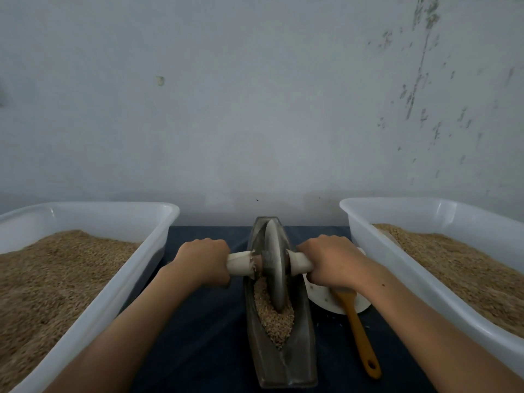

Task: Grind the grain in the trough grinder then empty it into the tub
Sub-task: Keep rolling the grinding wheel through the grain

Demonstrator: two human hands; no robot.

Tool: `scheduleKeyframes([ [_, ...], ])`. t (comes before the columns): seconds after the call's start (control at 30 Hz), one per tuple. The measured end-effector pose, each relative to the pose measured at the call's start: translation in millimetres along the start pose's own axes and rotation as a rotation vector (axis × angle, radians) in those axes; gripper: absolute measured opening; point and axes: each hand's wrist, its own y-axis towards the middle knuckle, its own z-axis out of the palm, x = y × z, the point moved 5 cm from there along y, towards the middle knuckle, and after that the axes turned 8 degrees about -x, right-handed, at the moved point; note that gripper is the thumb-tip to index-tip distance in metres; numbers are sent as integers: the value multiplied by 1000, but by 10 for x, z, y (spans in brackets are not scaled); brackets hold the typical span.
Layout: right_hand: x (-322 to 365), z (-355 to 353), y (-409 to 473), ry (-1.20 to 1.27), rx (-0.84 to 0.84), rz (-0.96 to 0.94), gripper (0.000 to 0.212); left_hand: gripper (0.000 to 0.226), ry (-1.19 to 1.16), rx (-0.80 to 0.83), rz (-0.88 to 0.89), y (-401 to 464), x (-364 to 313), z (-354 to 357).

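Observation:
A dark boat-shaped trough grinder (303, 355) lies lengthwise on the dark cloth in front of me. Brown grain (273, 316) fills its groove. A grey metal grinding wheel (276, 265) stands upright in the groove, toward the far end. A pale wooden axle runs through it. My left hand (202, 260) is closed around the axle's left handle (239, 263). My right hand (331, 262) is closed around the right handle (300, 262). Two white plastic tubs flank the trough: the left tub (136, 268) and the right tub (377, 253), both holding brown grain.
A white dish (320, 296) sits to the right of the trough, partly under my right wrist. An orange-handled utensil (360, 336) rests in it, handle toward me. A pale wall rises just behind the table.

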Motion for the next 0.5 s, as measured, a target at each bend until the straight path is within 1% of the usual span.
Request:
scheduleKeyframes([
  [0.07,-7,14,7,14,-36,4,17,38,3,-22,7,11,-8,-19],
  [0.13,-18,27,26,6,-130,15,10,33,-4,-72,6,20,-14,-36],
  [0.23,-28,83,51,-19,-277,42,16,23,-18,-204,-19,22,-19,-58],
  [0.33,-30,115,47,-33,-399,55,12,17,-14,-371,-32,2,-25,-75],
  [0.4,-28,115,39,-31,-423,48,11,16,-7,-422,-32,-16,-32,-80],
  [0.5,-44,101,28,-9,-348,42,16,20,23,-358,-33,-18,-37,-76],
])
